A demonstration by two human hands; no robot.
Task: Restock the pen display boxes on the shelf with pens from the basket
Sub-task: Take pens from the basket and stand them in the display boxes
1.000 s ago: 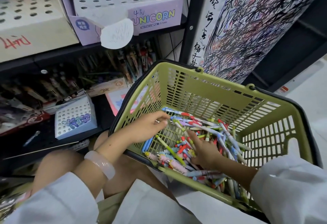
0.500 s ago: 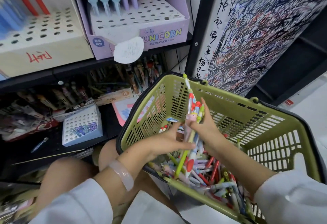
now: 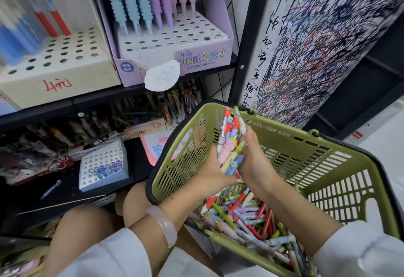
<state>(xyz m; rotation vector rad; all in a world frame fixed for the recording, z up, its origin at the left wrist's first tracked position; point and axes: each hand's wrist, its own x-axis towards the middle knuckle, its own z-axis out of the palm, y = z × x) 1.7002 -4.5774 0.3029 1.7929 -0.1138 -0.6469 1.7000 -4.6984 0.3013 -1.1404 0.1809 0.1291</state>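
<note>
Head view: loose pens (image 3: pixel 251 222) lie heaped in the green basket (image 3: pixel 328 161). Above that heap, inside the basket, the left hand (image 3: pixel 209 174) and right hand (image 3: pixel 253 158) close together round an upright bunch of pens (image 3: pixel 231 141). Left of the basket, a small white box (image 3: pixel 102 165) sits low. Beyond the basket, upper left, stands the purple unicorn box (image 3: pixel 175 43), partly filled.

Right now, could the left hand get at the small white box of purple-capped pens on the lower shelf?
Probably not yet: the left hand and right hand together hold a bundle of pens. The path to the white box itself looks open.
</note>
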